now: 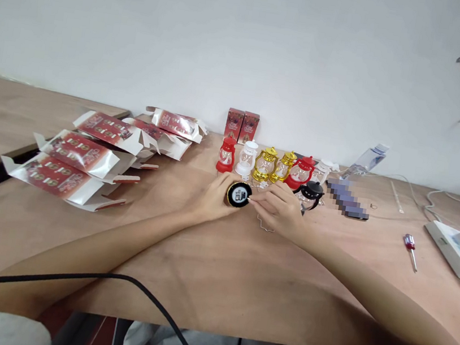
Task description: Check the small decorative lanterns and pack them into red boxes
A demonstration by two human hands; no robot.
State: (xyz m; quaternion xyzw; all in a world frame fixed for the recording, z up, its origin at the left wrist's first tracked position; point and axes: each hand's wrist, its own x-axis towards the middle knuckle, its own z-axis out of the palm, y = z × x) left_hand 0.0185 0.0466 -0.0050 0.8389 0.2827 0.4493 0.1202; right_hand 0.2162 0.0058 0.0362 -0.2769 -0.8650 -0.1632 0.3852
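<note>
My left hand (218, 198) is closed around a small lantern (239, 195), tipped so its round black base with a pale centre faces me. A thin gold rim shows at the base's edge; the rest of it is hidden by my hand. At the base's right edge, my right hand (280, 207) is closed in a pinch, and a tiny whitish bit shows at its fingertips. Just beyond my hands stand a red lantern (226, 156), a white lantern (246, 159) and a gold lantern (265, 165). A black lantern (311, 194) is right behind my right hand.
Several opened red-and-white boxes (76, 151) lie at the left. Two upright red boxes (241, 126) stand against the wall. To the right are a clear bottle (364, 161), a pixelated dark object (346, 199), a screwdriver (411, 250) and a white tray (458, 256). A black cable (121, 277) crosses the front.
</note>
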